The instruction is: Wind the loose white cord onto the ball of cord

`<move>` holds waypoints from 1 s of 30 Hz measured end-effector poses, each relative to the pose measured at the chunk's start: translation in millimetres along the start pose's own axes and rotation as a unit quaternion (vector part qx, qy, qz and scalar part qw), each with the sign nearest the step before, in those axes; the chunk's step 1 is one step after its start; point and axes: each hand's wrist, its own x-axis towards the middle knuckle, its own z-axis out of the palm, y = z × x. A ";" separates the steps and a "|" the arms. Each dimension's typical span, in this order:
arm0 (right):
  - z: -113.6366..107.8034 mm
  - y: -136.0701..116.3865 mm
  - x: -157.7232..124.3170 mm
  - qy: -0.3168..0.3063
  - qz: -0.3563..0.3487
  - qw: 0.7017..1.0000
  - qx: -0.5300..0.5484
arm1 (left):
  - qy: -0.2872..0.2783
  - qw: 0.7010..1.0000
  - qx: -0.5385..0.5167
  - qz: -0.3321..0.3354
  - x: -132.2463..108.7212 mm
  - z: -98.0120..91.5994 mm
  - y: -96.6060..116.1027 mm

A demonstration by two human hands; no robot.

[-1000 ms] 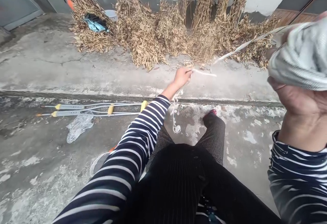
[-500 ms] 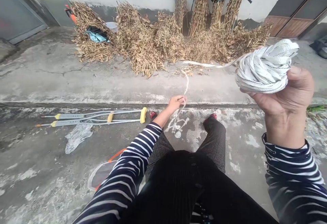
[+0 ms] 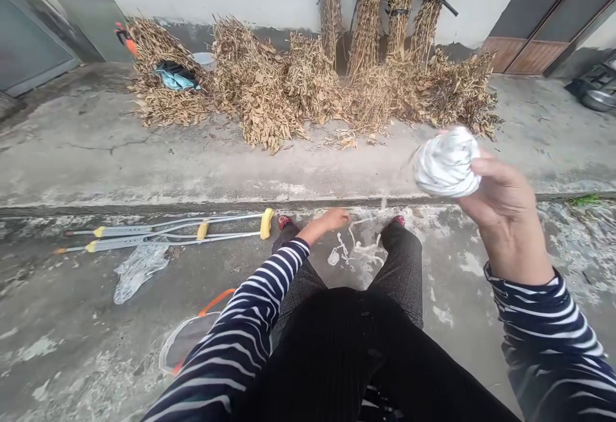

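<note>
At the right of the frame, the right hand [image 3: 503,201] grasps a bulky white ball of wound cord [image 3: 445,165], held up and blurred along its left edge. Near the middle, the left hand [image 3: 335,218] has its fingers curled; whether they pinch anything I cannot tell. Just below it, a loose, tangled white strand [image 3: 359,247] lies on the grey concrete ground [image 3: 457,294]

Wht cord ball [image 3: 447,164]: wound in overlapping wraps, bit blurred, top peaked, gripped in R hand [image 3: 507,210], held up above ground lvl. Loose wht cord [image 3: 368,249] lies on lower ground [image 3: 457,281] nr step [image 3: 231,172] edge, in crooked loops, w/ small round coil [image 3: 333,258] at L side. Can't tell if joined to ball.
</note>
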 end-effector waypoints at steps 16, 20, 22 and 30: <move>5.4 87.3 5.9 0.004 0.126 0.992 0.029 | 0.011 0.964 -0.252 0.082 -47.0 22.0 67.2; -2.2 103.1 -1.2 0.050 0.122 0.991 0.022 | 0.017 0.964 -0.233 0.127 -51.4 -35.7 70.3; -1.3 109.1 -5.2 0.030 0.133 0.990 0.020 | -0.017 0.963 -0.223 0.149 -50.8 -58.1 82.3; -1.1 113.3 -5.3 -0.119 0.136 0.979 -0.089 | -0.033 0.977 -0.137 0.161 -38.8 -82.6 141.6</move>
